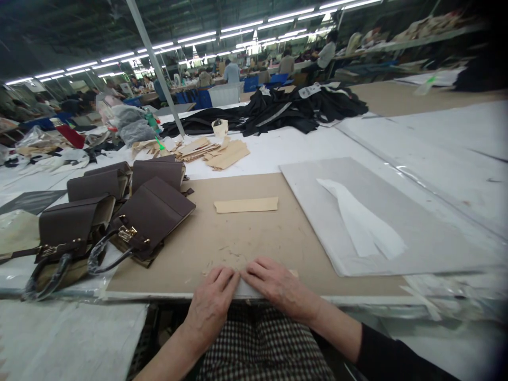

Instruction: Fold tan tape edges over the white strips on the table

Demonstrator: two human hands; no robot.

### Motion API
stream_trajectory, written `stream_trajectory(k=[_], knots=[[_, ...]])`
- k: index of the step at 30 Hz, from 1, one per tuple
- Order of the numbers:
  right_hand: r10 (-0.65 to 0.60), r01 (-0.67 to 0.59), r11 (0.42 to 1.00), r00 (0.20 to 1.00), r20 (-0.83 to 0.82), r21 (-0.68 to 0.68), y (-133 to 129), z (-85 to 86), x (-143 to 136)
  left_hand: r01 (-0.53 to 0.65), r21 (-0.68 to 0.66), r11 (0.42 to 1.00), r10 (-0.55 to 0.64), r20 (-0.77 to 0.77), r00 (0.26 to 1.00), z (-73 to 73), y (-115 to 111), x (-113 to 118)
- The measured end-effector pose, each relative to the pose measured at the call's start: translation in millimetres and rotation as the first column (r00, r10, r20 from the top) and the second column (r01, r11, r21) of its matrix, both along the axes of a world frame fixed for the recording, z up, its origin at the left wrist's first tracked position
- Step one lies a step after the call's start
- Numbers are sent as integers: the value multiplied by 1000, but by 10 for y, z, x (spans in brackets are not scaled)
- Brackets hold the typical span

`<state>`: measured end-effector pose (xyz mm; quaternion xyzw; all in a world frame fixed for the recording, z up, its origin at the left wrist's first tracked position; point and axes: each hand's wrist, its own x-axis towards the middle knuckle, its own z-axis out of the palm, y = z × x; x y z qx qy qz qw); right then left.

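My left hand [216,291] and my right hand [278,286] meet at the near edge of a brown board [254,243], thumbs and fingertips drawn together. Under them lies a tan strip [294,273], mostly covered; a short end shows beside my right hand. A pale patch shows between the hands, too hidden to name. Farther up the board, apart from both hands, rests another tan strip [246,205], lying flat and crosswise.
Several dark brown handbags [154,211] crowd the left, handles toward me. A grey sheet [305,196] with white pieces [357,217] lies right. Behind are stacked tan pieces [226,154], black fabric [286,108] and a metal pole [159,69]. People sit farther back.
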<state>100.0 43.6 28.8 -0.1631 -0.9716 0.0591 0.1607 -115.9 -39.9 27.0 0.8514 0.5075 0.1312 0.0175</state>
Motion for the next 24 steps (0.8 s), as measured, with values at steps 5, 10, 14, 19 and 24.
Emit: stream_trajectory(k=[5, 10, 14, 19, 24], knots=[[0, -1, 999, 1000, -11, -41, 22, -28, 137, -5, 18, 1000, 6, -30, 1000, -27, -23, 27], [-28, 28, 996, 1000, 2, -82, 70, -69, 492, -37, 21, 999, 39, -106, 994, 15, 8, 53], [-49, 49, 996, 999, 3, -77, 95, -80, 711, -71, 16, 997, 72, -194, 978, 72, 65, 166], [-68, 67, 997, 998, -12, -49, 86, -67, 836, 56, 31, 998, -48, -216, 975, 54, 140, 252], [-98, 97, 994, 995, -19, -44, 45, -63, 887, 99, 11, 995, -96, -176, 980, 57, 151, 243]])
